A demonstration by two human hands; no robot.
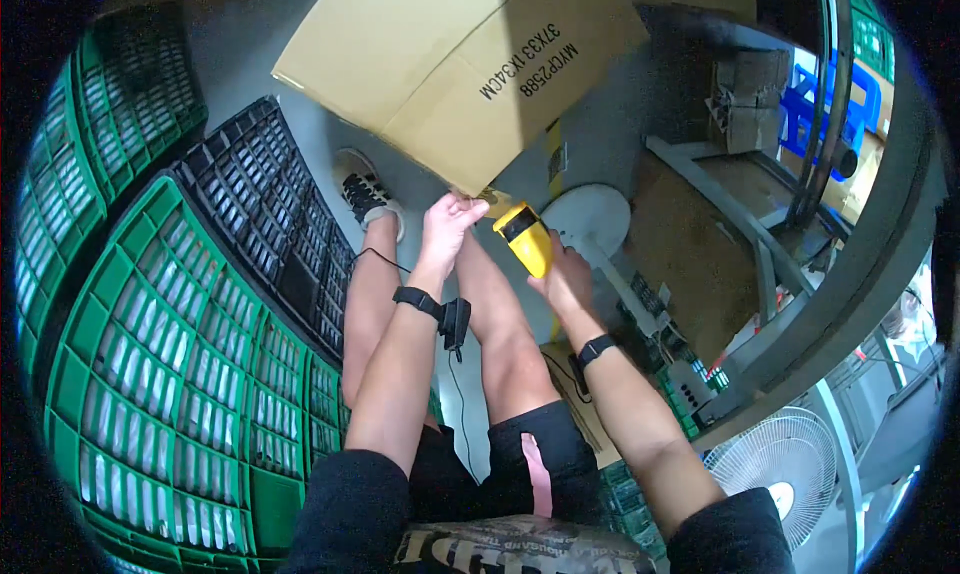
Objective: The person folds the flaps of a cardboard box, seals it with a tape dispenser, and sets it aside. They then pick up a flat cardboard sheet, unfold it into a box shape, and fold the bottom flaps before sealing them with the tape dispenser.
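Observation:
A large brown cardboard box [400,69] with dark printing stands in front of me, its near corner pointing at my hands. My left hand [450,227] is at that corner, thumb and fingers pinched together; what lies between them is too small to make out. My right hand [568,272] is closed around a yellow tape dispenser [526,239] with a dark end, tilted up toward the box. A tan, shiny strip [492,202] shows between the dispenser and the box corner. Dark bands are on both wrists, the left one carrying a small black device [455,324] with a cable.
Green crates [170,374] and a black crate [265,204] line my left. A round grey base [585,224] stands on the floor to the right. Beyond it are a metal frame [720,199], a white fan [785,469], blue plastic [835,104] and smaller cardboard [750,99].

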